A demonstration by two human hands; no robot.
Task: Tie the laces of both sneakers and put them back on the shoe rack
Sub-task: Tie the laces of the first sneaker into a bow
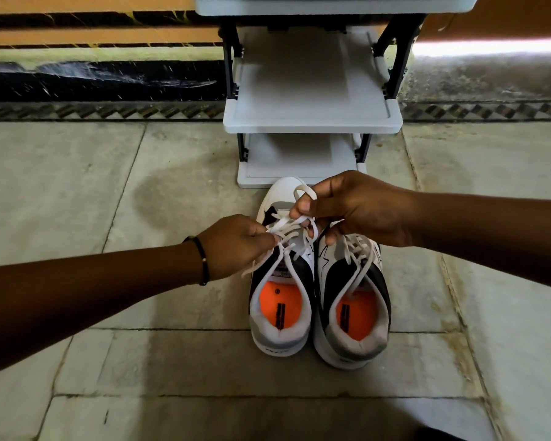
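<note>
Two white, grey and black sneakers with orange insoles stand side by side on the floor, heels toward me. Over the left sneaker [280, 300], my left hand [236, 246] pinches one white lace strand. My right hand [353, 208] holds a loop of the same sneaker's lace [303, 192] above its tongue. The right sneaker [353, 307] has loose laces hanging over its opening, and my right hand hides its toe. The grey shoe rack [312, 122] stands just beyond the sneakers, its visible shelves bare.
Stone floor tiles [140, 361] spread on all sides of the sneakers. A dark patterned wall base [93, 81] runs behind the rack. A black bracelet [202, 259] sits on my left wrist.
</note>
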